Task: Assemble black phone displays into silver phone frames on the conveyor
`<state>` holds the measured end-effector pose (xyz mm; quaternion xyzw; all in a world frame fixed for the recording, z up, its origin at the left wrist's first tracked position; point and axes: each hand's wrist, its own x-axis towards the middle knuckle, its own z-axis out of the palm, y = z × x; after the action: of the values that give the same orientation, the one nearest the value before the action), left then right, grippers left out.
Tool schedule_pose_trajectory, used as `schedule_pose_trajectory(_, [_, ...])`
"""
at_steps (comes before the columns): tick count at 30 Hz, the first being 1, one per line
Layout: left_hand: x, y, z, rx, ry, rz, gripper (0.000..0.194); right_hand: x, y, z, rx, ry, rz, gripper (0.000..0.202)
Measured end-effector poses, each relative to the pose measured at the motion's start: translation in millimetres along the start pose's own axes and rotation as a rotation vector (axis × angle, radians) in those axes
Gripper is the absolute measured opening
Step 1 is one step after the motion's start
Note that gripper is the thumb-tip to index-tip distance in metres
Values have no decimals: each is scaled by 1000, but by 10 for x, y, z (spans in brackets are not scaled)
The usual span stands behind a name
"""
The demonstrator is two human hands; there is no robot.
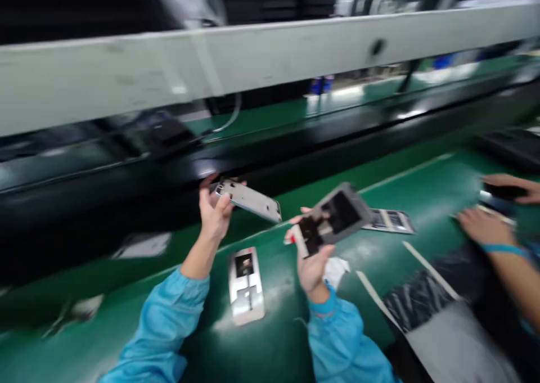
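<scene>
Green worktop [287, 329] bears a silver shell [247, 287], beyond which the left hand [214, 214] pinches a pale panel [252, 199], while up and right of it the right hand [313, 265] pinches a grey casing [341, 211], each grip best confined to edges; far right of the shell, a dark tray-like shape's [510, 148] contents are blurred.

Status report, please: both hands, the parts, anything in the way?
Left hand gripping pale panel. Right hand holding gray part. Silver part lying on green surface between forearms. Co-worker's hand off right, apart.
</scene>
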<state>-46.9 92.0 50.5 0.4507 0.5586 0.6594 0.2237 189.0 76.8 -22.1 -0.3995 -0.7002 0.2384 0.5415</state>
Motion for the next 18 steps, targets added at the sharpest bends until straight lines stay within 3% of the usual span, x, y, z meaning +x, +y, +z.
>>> schedule_pose_trajectory(3, [-649,469,-478,-365,-59,-55,86,-155,-133,105,510,79,91,83])
schedule_pose_trajectory(7, [-1221,872,-713,-759,-277,-75,67,-186,-137,101,643,10,77,53])
schedule_pose_trajectory(12, [-1405,960,-775,-982,-514,-42,64,-191,-67,234,545,-75,13,60])
schedule_pose_trajectory(18, [-1425,952,-769,-1005,-595,-9,62,0,-157,182,502,-176,23,65])
